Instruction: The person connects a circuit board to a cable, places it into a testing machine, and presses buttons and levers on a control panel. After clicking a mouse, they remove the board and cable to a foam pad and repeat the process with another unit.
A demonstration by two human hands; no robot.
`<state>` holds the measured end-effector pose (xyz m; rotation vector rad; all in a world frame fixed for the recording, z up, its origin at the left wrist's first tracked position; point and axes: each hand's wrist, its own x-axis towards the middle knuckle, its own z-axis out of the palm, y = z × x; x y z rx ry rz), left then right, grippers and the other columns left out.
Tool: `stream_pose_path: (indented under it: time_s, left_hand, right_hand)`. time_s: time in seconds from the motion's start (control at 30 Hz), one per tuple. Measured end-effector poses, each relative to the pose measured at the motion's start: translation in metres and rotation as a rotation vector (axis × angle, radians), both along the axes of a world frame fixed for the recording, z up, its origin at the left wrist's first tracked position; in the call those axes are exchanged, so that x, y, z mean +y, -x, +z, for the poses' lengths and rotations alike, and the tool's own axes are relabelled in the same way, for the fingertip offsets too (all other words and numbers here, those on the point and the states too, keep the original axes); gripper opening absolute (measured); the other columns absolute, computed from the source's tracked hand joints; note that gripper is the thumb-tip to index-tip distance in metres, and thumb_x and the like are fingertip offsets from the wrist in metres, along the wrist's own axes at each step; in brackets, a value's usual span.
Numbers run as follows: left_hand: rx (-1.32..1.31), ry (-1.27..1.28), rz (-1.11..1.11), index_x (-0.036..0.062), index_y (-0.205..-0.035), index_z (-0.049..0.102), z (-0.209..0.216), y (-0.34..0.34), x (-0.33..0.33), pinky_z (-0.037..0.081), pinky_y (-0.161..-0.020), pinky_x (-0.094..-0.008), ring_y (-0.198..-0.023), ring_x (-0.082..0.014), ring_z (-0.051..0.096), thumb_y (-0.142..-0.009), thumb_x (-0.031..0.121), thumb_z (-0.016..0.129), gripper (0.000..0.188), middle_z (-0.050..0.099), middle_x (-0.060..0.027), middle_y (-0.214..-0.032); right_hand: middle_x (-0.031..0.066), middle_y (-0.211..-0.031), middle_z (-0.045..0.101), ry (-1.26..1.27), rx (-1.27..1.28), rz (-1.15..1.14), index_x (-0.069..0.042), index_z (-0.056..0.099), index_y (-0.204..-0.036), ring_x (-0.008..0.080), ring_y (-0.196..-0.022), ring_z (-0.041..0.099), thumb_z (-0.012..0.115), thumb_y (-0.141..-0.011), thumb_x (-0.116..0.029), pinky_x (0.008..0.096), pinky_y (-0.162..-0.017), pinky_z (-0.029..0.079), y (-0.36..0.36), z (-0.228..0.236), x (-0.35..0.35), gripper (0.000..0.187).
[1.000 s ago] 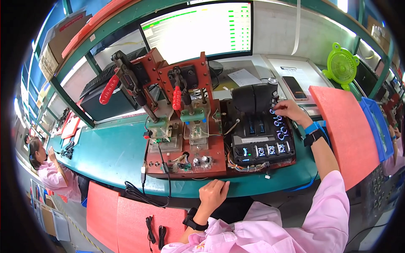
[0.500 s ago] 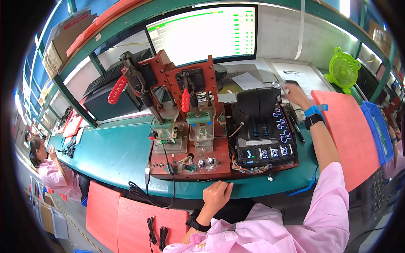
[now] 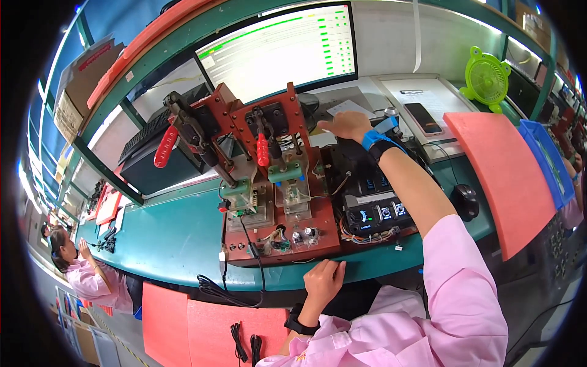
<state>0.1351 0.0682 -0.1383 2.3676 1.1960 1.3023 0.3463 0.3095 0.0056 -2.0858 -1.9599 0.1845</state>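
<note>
passable: green benchtop (image 3: 162, 226) at left | obstacles: red clamp fixture (image 3: 281, 173), black console (image 3: 367, 215)

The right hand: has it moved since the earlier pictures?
Yes. The right hand has moved left over the far end of the black control panel, nearer the red fixture.

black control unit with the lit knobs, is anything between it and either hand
Nothing visible stands between the right hand and the black control unit: the hand overlaps its rear part in this view, though contact cannot be told. Toward the left hand, wires along the unit's front edge lie in between.
</note>
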Motion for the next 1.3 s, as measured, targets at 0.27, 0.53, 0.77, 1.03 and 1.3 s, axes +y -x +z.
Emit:
stream_pose_path:
  time_s: [0.27,0.53,0.77,1.03,1.3]
  left_hand:
    - [0.008,-0.005,-0.004,0.0055,-0.059,0.046,0.001,-0.001,0.000,0.034,-0.041,-0.0355,-0.045,-0.0268,0.046,-0.075,0.012,0.068,0.029,0.043,-0.0082,-0.053]
    - [0.021,-0.022,0.012,0.0058,-0.060,0.048,-0.001,0.000,0.000,0.037,-0.042,-0.0355,-0.047,-0.0271,0.049,-0.076,0.012,0.068,0.026,0.046,-0.0080,-0.055]
    - [0.055,-0.016,0.000,0.0071,-0.062,0.051,-0.002,0.002,0.000,0.039,-0.043,-0.0348,-0.048,-0.0254,0.051,-0.077,0.014,0.067,0.023,0.048,-0.0065,-0.056]
    - [0.007,-0.010,0.006,0.0052,-0.060,0.047,0.000,-0.001,0.000,0.035,-0.042,-0.0356,-0.046,-0.0276,0.047,-0.075,0.011,0.068,0.027,0.045,-0.0087,-0.054]
    - [-0.018,-0.012,0.011,0.0050,-0.060,0.048,-0.001,-0.001,0.000,0.035,-0.042,-0.0354,-0.047,-0.0275,0.047,-0.075,0.011,0.068,0.026,0.045,-0.0085,-0.054]
  right_hand:
    - [0.0142,-0.095,0.066,-0.053,-0.028,0.000,-0.006,0.069,-0.090,0.0272,-0.099,0.059,0.033,-0.084,-0.064,0.0506,-0.101,0.023,0.001,-0.004,-0.003,0.069]
    - [0.0203,-0.120,0.054,-0.043,-0.260,0.155,-0.004,0.037,-0.133,0.0386,-0.119,0.044,0.028,-0.083,-0.069,0.0624,-0.102,0.009,0.007,0.010,-0.065,0.083]
    - [0.0295,-0.139,0.023,-0.331,-0.325,0.458,0.002,0.025,-0.136,0.0436,-0.132,0.018,0.055,-0.080,-0.053,0.0599,-0.103,0.016,-0.003,-0.021,-0.200,0.084]
    - [0.0271,-0.141,0.026,-0.018,-0.214,0.379,-0.001,0.024,-0.139,0.0439,-0.131,0.022,0.049,-0.082,-0.056,0.0582,-0.104,0.018,-0.007,-0.002,-0.069,0.083]
    - [0.0282,-0.135,0.035,-0.021,0.092,0.226,0.010,0.032,-0.131,0.0337,-0.126,0.037,0.038,-0.084,-0.063,0.0373,-0.104,0.030,-0.041,0.012,-0.025,0.087]
